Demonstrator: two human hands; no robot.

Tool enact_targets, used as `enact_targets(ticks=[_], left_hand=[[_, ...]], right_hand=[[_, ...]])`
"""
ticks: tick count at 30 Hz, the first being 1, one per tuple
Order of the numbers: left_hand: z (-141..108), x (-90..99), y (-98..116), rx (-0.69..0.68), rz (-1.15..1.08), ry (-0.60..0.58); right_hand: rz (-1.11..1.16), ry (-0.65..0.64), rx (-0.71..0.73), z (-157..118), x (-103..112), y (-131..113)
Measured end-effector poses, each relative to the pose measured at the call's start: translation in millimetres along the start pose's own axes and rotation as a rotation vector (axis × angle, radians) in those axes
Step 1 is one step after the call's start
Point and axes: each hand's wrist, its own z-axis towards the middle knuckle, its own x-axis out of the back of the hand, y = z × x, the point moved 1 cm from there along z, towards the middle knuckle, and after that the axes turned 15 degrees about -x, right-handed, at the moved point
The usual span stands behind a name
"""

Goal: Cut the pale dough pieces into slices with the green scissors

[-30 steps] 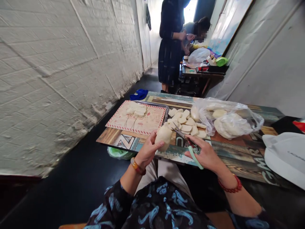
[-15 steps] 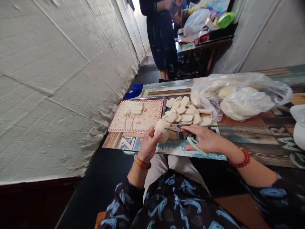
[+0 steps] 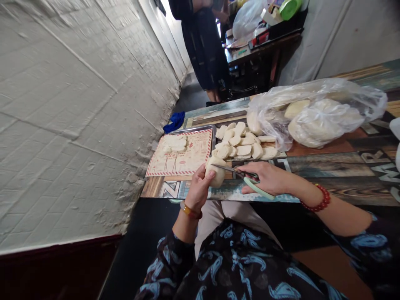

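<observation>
A pale, rounded bun-like piece [image 3: 216, 176] is held in my left hand [image 3: 199, 187] over the table's front edge. My right hand [image 3: 265, 179] is closed around the green-handled scissors [image 3: 258, 188], whose blades reach left onto the piece and look closed or nearly so. Just beyond it lies a heap of pale slices [image 3: 242, 143]. To the left, a tray lined with printed paper [image 3: 193, 156] holds more pale slices [image 3: 175, 143] near its back.
A clear plastic bag [image 3: 325, 121] of pale rounded pieces lies right of the heap. A blue cloth [image 3: 174, 122] sits by the left wall. Beyond the table stands a person [image 3: 206, 50] beside a cluttered second table [image 3: 265, 52].
The view has shifted and tilted slightly. The scissor blades, open at the piece before, now look closed together across its upper part. Both hands keep their holds.
</observation>
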Motion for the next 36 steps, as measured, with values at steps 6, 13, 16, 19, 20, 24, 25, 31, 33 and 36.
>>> enact_targets(ticks=[6,13,16,19,20,24,25,31,33,36], left_hand=[[2.8,-2.5,-2.5,0.033,-0.002,-0.001],[8.8,-4.1,-1.4,0.086,-0.026,0.023],[10.4,-2.3,-1.4,0.101,-0.036,0.017],[12.0,-1.6,0.5,0.095,-0.026,-0.009],[12.5,-1.5,1.4,0.093,-0.018,-0.02],[13.0,-1.1,3.1,0.097,0.026,-0.063],[12.8,-1.0,3.0,0.099,0.038,-0.073],[14.2,-1.2,-0.8,0.065,0.075,-0.108],[17.0,0.2,-2.8,0.068,0.095,-0.125],[22.9,3.5,-6.6,0.089,0.095,-0.166]], right_hand=[[0.131,0.072,0.001,-5.7,-11.1,6.0],[0.153,0.037,-0.007,-4.8,-14.2,6.4],[0.143,0.013,-0.026,-2.5,-11.5,7.3],[0.13,-0.009,-0.077,0.4,-6.9,7.5],[0.115,-0.023,-0.096,1.6,-5.4,7.0],[0.049,-0.065,-0.116,7.2,-1.4,1.9],[0.039,-0.063,-0.116,8.4,-0.6,0.2],[0.021,-0.066,-0.135,12.1,3.5,-9.2],[0.035,-0.067,-0.152,12.7,4.2,-9.3],[0.094,-0.062,-0.142,13.9,3.7,-5.1]])
